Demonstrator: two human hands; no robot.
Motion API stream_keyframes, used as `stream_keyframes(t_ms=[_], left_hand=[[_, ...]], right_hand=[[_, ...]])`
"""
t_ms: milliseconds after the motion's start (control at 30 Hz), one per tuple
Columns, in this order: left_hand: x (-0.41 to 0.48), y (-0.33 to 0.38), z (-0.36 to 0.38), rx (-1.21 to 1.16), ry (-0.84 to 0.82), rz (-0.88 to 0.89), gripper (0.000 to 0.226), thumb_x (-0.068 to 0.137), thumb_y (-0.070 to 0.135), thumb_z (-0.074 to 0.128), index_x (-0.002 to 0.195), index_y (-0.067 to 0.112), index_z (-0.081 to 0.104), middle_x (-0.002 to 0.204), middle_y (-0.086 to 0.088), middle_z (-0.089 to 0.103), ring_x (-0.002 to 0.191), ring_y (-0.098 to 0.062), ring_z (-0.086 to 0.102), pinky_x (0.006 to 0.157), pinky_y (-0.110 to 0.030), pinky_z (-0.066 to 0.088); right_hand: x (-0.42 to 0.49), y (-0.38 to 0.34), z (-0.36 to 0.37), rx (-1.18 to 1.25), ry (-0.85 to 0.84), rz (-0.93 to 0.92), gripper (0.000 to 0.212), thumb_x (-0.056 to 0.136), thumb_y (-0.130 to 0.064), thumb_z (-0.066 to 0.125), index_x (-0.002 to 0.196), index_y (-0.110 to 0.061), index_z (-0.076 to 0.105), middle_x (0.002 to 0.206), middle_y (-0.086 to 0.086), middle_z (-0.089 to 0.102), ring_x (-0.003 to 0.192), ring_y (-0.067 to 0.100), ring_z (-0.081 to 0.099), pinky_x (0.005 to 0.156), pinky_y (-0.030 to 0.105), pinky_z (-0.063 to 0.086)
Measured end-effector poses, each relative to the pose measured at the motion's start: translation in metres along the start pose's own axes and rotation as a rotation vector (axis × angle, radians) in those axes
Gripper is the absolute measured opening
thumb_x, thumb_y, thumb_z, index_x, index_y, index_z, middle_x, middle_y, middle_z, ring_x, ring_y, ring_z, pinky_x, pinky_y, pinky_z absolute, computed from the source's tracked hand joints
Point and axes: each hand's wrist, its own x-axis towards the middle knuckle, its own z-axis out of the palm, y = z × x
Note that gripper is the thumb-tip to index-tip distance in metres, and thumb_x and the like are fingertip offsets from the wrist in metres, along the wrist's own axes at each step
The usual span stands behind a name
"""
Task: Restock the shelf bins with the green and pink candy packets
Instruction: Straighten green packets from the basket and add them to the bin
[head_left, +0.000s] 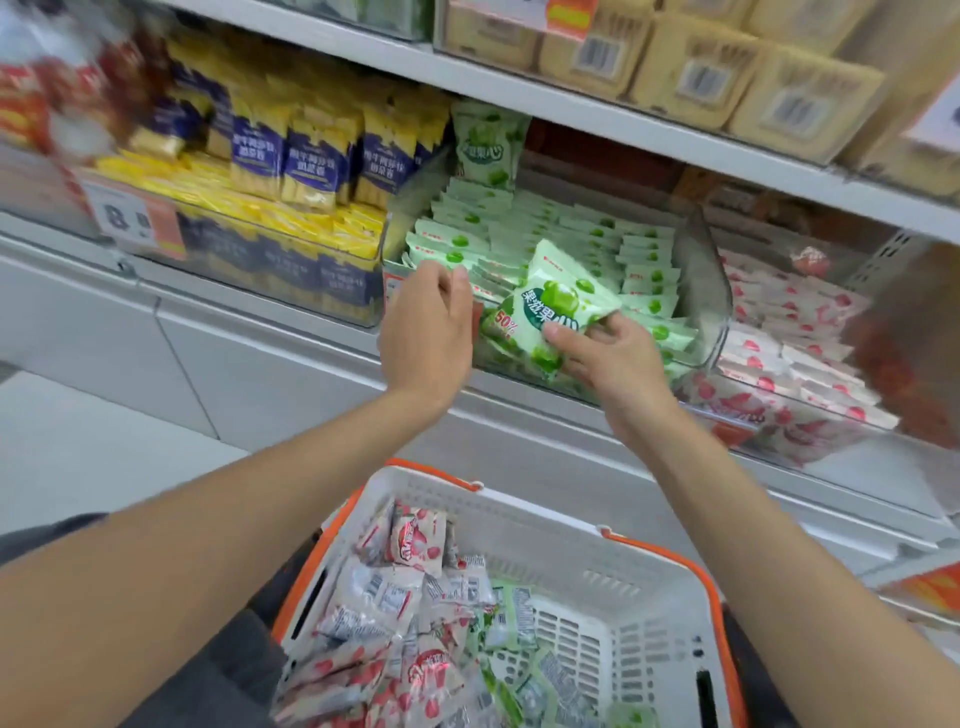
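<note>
So our right hand (608, 364) fingers pinch the green candy packet (558, 306) at its 5 o'clock edge, probably light and slippery; left hand (426, 327) grip unclear.

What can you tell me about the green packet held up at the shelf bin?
The green packet is a glossy, puffy pillow bag, pale green and white, printed with green fruit, bold characters and a red 50% mark. It is tilted, face towards the camera, over the front of the clear bin of matching packets. The right hand pinches its lower right corner, thumb on the front.
</note>
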Motion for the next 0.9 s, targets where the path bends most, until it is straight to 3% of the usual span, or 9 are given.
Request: stream_keyframes(t_ms=[133,167,200,267,367,500,633,767,900], left_hand=[[0.07,-0.012,-0.004,0.117,0.157,0.126,0.02,0.099,0.03,0.045,0.084,0.017,0.049,0.083,0.002,0.053,0.082,-0.021,0.048,0.065,-0.037,0.037],[0.081,-0.018,-0.002,0.143,0.171,0.127,0.018,0.098,0.029,0.046,0.084,0.017,0.047,0.085,0.0,0.052,0.082,-0.022,0.048,0.066,-0.038,0.04],[0.088,-0.023,0.001,0.158,0.184,0.136,0.017,0.098,0.028,0.047,0.084,0.018,0.046,0.086,0.0,0.051,0.081,-0.022,0.049,0.066,-0.039,0.043],[0.096,-0.032,0.006,0.154,0.208,0.178,0.016,0.096,0.026,0.05,0.084,0.019,0.043,0.087,0.001,0.046,0.075,-0.022,0.049,0.062,-0.038,0.043],[0.099,-0.039,0.012,0.112,0.237,0.212,0.016,0.094,0.025,0.053,0.084,0.02,0.041,0.086,0.002,0.043,0.067,-0.02,0.047,0.053,-0.029,0.033],[0.098,-0.041,0.012,0.09,0.275,0.239,0.018,0.092,0.024,0.055,0.083,0.021,0.039,0.084,0.002,0.041,0.063,-0.02,0.043,0.052,-0.029,0.027],[0.096,-0.044,0.016,0.073,0.316,0.25,0.013,0.089,0.023,0.055,0.082,0.018,0.045,0.082,0.002,0.041,0.062,-0.02,0.043,0.05,-0.029,0.027],[0.096,-0.044,0.019,0.079,0.325,0.256,0.011,0.088,0.023,0.054,0.083,0.018,0.047,0.082,0.002,0.043,0.063,-0.021,0.043,0.05,-0.031,0.029],[0.096,-0.045,0.02,0.086,0.343,0.252,0.01,0.087,0.022,0.057,0.083,0.016,0.05,0.082,0.0,0.045,0.062,-0.021,0.043,0.051,-0.03,0.028]], right_hand=[[0.076,-0.049,0.02,0.075,-0.068,0.024,0.028,0.083,-0.009,0.073,0.107,-0.007,0.06,0.08,-0.001,0.073,0.058,0.007,0.066,0.054,0.02,0.051],[0.099,-0.053,0.026,0.022,-0.05,0.033,0.034,0.08,-0.009,0.076,0.11,-0.001,0.06,0.084,0.002,0.073,0.06,0.009,0.065,0.053,0.021,0.05],[0.122,-0.056,0.034,-0.037,-0.01,0.04,0.043,0.076,-0.011,0.08,0.112,0.003,0.062,0.093,0.006,0.073,0.071,0.013,0.068,0.058,0.024,0.053],[0.165,-0.059,0.051,-0.161,0.083,0.043,0.058,0.069,-0.02,0.086,0.118,-0.001,0.062,0.113,0.007,0.069,0.1,0.02,0.066,0.083,0.033,0.056],[0.211,-0.065,0.077,-0.333,0.165,-0.038,0.077,0.073,-0.033,0.083,0.135,-0.005,0.047,0.136,0.007,0.054,0.122,0.022,0.054,0.103,0.033,0.046],[0.242,-0.06,0.103,-0.532,0.202,-0.193,0.062,0.085,-0.032,0.072,0.136,-0.006,0.047,0.134,0.003,0.053,0.122,0.017,0.051,0.092,0.019,0.041],[0.253,-0.042,0.112,-0.681,0.34,-0.266,0.067,0.087,-0.033,0.068,0.14,-0.004,0.039,0.142,0.008,0.049,0.131,0.023,0.046,0.106,0.027,0.037],[0.252,-0.033,0.115,-0.742,0.423,-0.31,0.048,0.089,-0.035,0.065,0.125,-0.004,0.056,0.127,0.011,0.06,0.118,0.026,0.056,0.09,0.028,0.043],[0.247,-0.034,0.115,-0.772,0.411,-0.315,0.05,0.091,-0.037,0.063,0.131,-0.008,0.056,0.13,0.006,0.061,0.12,0.022,0.056,0.087,0.024,0.043]])
